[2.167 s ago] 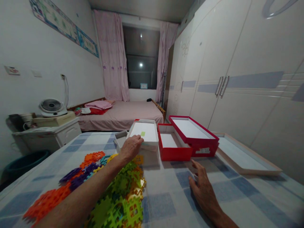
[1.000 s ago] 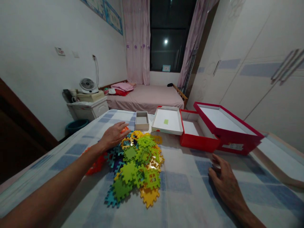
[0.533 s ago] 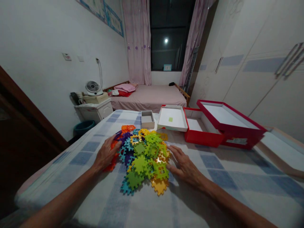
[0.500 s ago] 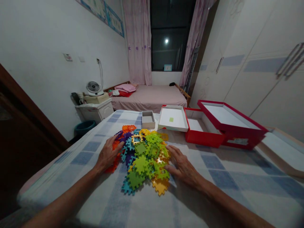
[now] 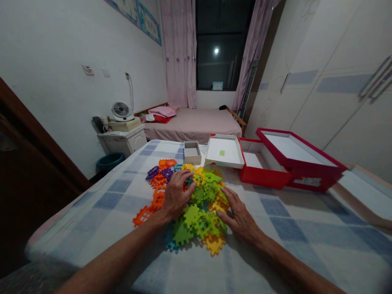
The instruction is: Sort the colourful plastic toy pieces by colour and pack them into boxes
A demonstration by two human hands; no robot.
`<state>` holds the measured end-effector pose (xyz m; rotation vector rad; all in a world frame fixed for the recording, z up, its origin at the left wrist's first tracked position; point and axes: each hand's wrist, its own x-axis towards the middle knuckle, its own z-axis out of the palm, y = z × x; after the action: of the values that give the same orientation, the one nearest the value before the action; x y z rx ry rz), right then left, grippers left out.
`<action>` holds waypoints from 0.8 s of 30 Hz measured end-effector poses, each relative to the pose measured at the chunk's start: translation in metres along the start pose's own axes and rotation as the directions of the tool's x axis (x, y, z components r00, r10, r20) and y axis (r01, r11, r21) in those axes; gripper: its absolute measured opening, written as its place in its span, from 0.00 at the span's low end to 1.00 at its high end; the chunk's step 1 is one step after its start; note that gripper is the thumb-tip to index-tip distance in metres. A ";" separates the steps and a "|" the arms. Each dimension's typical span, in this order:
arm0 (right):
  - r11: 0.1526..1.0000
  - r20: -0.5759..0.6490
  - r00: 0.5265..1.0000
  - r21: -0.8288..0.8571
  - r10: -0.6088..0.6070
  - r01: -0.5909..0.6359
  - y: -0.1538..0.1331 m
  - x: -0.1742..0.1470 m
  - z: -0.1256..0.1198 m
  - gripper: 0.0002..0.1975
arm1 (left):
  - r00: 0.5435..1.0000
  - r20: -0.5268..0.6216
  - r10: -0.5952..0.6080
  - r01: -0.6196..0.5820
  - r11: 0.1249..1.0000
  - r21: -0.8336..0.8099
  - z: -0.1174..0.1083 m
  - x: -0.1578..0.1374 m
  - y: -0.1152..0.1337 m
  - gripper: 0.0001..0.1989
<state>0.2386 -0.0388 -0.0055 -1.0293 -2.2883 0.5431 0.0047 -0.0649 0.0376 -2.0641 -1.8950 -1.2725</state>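
A loose pile of plastic interlocking puzzle pieces lies before me, with green pieces (image 5: 200,222) in the middle and yellow pieces (image 5: 214,244) at the right and front. Orange pieces (image 5: 143,215) and purple pieces (image 5: 152,173) spread out on the left, and a few blue pieces (image 5: 170,239) show at the front left. My left hand (image 5: 179,194) rests over the middle of the pile, fingers curved and thumb apart, hiding what is under the palm. At the pile's right edge, my right hand (image 5: 240,214) touches yellow and green pieces, its fingers spread.
The pile sits on a table with a checked cloth (image 5: 122,241). Behind it stand a small grey box (image 5: 192,157) and a white box lid (image 5: 224,149). A red box (image 5: 263,177) and a larger dark red box (image 5: 309,179) are to the right. A bed (image 5: 202,122) lies beyond.
My left hand has moved right, from the pile's left side onto its middle. Pieces have shifted right, leaving orange and purple ones uncovered. My right hand moved slightly right.
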 end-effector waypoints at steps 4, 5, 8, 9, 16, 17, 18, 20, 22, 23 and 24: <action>0.999 -0.051 0.998 -0.014 0.036 -0.037 0.013 -0.009 -0.009 0.31 | 0.983 0.110 0.149 -0.145 0.989 -0.042 0.025 0.003 0.032 0.10; 0.999 -0.067 0.996 -0.015 0.051 -0.052 0.016 -0.012 -0.013 0.30 | 0.973 0.141 0.183 -0.177 0.983 -0.054 0.033 0.002 0.040 0.09; 0.996 -0.100 0.991 -0.006 0.087 -0.088 0.026 -0.022 -0.025 0.29 | 0.938 0.201 0.281 -0.270 0.959 -0.081 0.057 -0.001 0.066 0.09; 0.995 -0.108 0.989 -0.003 0.099 -0.100 0.030 -0.026 -0.030 0.28 | 0.921 0.227 0.317 -0.305 0.948 -0.086 0.063 -0.002 0.074 0.10; 0.974 -0.154 0.964 -0.027 0.217 -0.223 0.053 -0.048 -0.055 0.27 | 0.876 0.285 0.390 -0.375 0.921 -0.107 0.032 0.026 0.053 0.17; 0.973 -0.156 0.963 -0.024 0.221 -0.228 0.055 -0.048 -0.055 0.27 | 0.913 0.250 0.322 -0.313 0.947 -0.073 0.018 0.034 0.029 0.17; 0.973 -0.163 0.961 -0.025 0.224 -0.230 0.056 -0.048 -0.055 0.26 | 0.952 0.219 0.213 -0.213 0.977 -0.021 0.003 0.041 0.002 0.18; 0.973 -0.170 0.961 -0.041 0.218 -0.228 0.058 -0.047 -0.053 0.26 | 0.986 0.122 -0.111 0.101 0.991 0.086 -0.024 0.051 -0.059 0.22; 0.973 -0.178 0.963 -0.076 0.202 -0.219 0.061 -0.047 -0.049 0.26 | 0.963 0.101 -0.249 0.236 0.964 0.119 -0.043 0.055 -0.114 0.28; 0.973 -0.181 0.964 -0.095 0.193 -0.213 0.063 -0.047 -0.047 0.26 | 0.951 0.112 -0.290 0.277 0.954 0.119 -0.048 0.055 -0.135 0.30; 0.972 -0.181 0.966 -0.112 0.185 -0.207 0.066 -0.048 -0.045 0.26 | 0.938 0.135 -0.318 0.305 0.946 0.109 -0.049 0.053 -0.152 0.32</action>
<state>0.3292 -0.0291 -0.0240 -1.3242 -2.1065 0.3709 -0.1551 -0.0130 0.0311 -1.9217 -2.3776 -1.0862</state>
